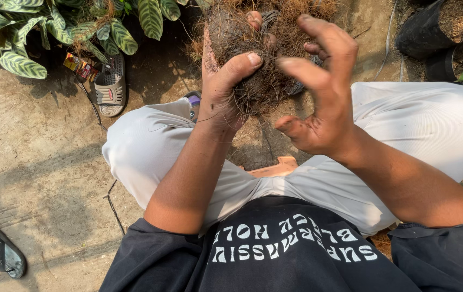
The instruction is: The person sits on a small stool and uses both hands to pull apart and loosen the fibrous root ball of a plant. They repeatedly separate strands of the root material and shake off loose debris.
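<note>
Left hand (221,86) clenched, right hand (318,92) spread.

Root clump (266,59): top cut off by the upper edge, its far side hidden behind the left hand (221,86). Black pot (431,30) cropped at the frame corner; sandal (2,252) partly shown.

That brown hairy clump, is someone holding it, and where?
The left hand grips the root clump by its lower left side. The right hand is open beside it, holding nothing.

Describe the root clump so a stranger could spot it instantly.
Start at the pale trousers of the seated person and look between the knees, toward the frame's top. The root clump sits there, gripped by the left hand. It's the only brown, hairy, tangled mass.
</note>
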